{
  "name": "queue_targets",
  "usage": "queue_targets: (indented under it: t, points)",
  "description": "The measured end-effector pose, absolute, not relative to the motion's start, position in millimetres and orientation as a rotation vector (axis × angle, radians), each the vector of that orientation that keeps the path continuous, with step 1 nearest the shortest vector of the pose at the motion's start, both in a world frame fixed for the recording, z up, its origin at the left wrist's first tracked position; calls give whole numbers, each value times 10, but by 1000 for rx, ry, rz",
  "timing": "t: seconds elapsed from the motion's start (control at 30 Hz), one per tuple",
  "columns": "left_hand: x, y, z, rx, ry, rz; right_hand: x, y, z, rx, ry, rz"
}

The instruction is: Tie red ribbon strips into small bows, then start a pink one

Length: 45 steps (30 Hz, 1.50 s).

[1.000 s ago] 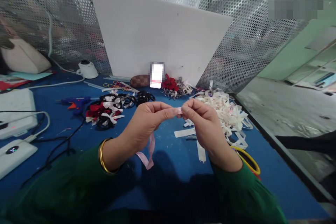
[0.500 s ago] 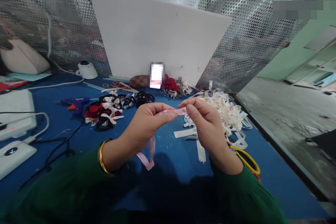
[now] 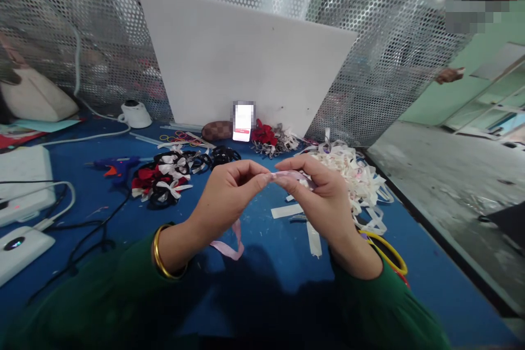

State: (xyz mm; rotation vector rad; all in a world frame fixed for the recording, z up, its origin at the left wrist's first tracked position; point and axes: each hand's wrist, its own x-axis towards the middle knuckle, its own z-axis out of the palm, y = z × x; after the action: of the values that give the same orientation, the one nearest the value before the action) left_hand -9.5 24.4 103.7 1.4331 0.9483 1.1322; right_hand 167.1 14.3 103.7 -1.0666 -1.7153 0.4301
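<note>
A pale pink ribbon (image 3: 232, 250) is pinched between my two hands above the blue table. My left hand (image 3: 229, 191) grips it between thumb and forefinger, and the loose tail hangs in a loop below the palm. My right hand (image 3: 322, 197) pinches the same ribbon close by, the fingertips of both hands almost meeting; a short stretch of it shows between my right thumb and fingers. Under and beside my right hand lie cut white ribbon strips (image 3: 287, 210) and a heap of white ribbons (image 3: 356, 175).
Yellow-handled scissors (image 3: 389, 249) lie by my right wrist. Left of my hands are bow hair ties (image 3: 164, 175) and a blue glue gun (image 3: 118, 167) with its cord. A lit phone (image 3: 241, 120) leans on a white board (image 3: 246, 54). Another person's hand (image 3: 450, 75) shows at far right.
My fingertips have come closer together, and the pink ribbon now folds back inside my right hand. The hanging tail has swung slightly. Another person's hand has come further into view at the right.
</note>
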Motion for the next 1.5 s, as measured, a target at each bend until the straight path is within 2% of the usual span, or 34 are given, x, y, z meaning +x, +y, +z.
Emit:
queue_targets:
  t: [0.43,0.57,0.67,0.77,1.03,1.33,1.5]
  points:
    - [-114,187,1008,1989,1151,1402,1715,167,1026,-1013,-1994,-211]
    - [-137,219,1064,1735,1016,1201,1714,158,1011,-960,-1918,-374]
    - [-142,270,1092,1372,824,901,1706,158,992,-896,-1876,-359]
    - [-135,300,1089,1186,713,775,1697,176,963,-851,-1862,-322]
    - [-120,285,1054,1218,768,930,1679,187,938,-875,-1840,-283]
    - [-114,277,1049,1139,701,910,1681,192,934,-878,-1841,-218]
    - [-102,261,1048,1152,753,990,1684,152,957,-963,-1618,-273]
